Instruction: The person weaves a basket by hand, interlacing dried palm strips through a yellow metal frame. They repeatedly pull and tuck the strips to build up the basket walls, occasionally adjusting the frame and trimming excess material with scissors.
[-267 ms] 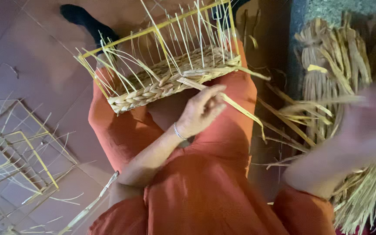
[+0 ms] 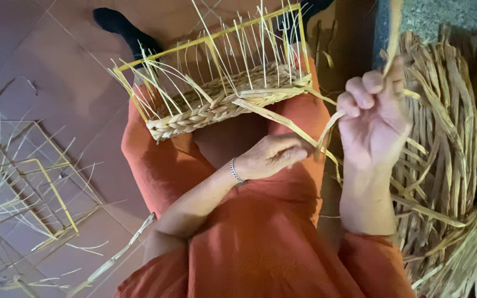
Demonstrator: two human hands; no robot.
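Head camera, looking down at a lap in orange clothing. A half-woven straw basket (image 2: 216,105) on a yellow wire frame rests on the knees. The left hand (image 2: 274,155) pinches a flat straw strip (image 2: 274,118) running from the basket's rim. The right hand (image 2: 374,118), raised, is closed around another strip (image 2: 394,27) beside a straw bundle (image 2: 448,149).

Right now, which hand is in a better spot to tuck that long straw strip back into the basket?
Probably the left hand: it pinches the straw strip close to the half-woven basket on the lap. The right hand is raised off to the side, gripping a strand by the straw bundle.
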